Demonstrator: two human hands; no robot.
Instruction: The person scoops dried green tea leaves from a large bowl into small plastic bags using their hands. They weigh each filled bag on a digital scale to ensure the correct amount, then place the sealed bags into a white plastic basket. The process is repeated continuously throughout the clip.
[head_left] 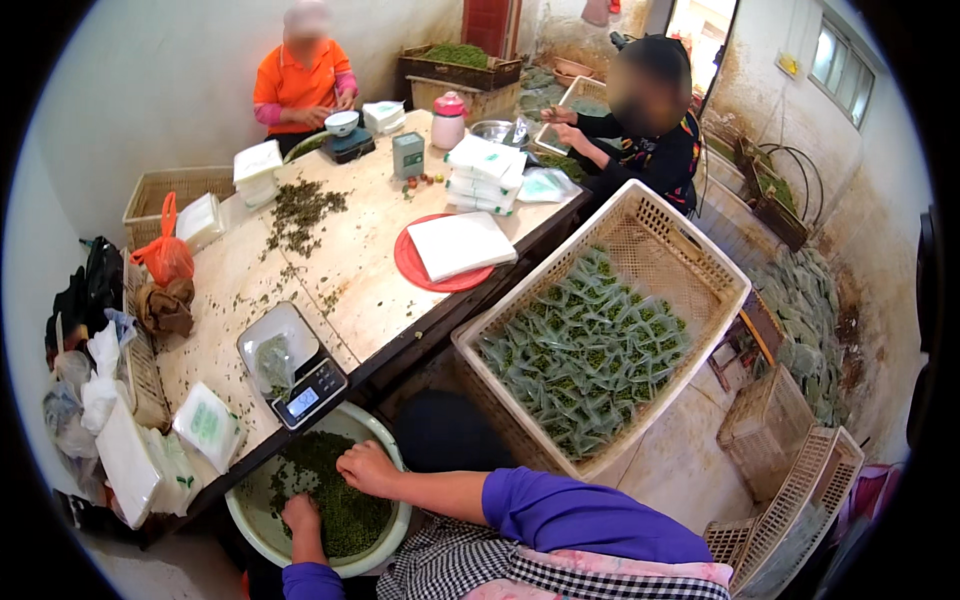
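Note:
A pale green basin [400, 522] holds a heap of small green berries that look like green peppercorns [358, 520]. My left hand [301, 514] dips into the heap, its fingers drawn together and their tips partly hidden. At the basin's far right side, my right hand [368, 468] is over the berries with curled fingers; whatever they hold is too small to make out. Just beyond the basin, a digital scale [322, 378] with a lit display stands at the table edge. On its pan rests a small clear bag [272, 362] with green contents.
Right of me stands a large cream crate [715, 262] of filled bags [590, 350]. The table [370, 290] carries a red plate [405, 262] under white bags [460, 246], more bag stacks and scattered berries. Two people [300, 85] [650, 130] sit beyond. Crates [770, 425] lean at the lower right.

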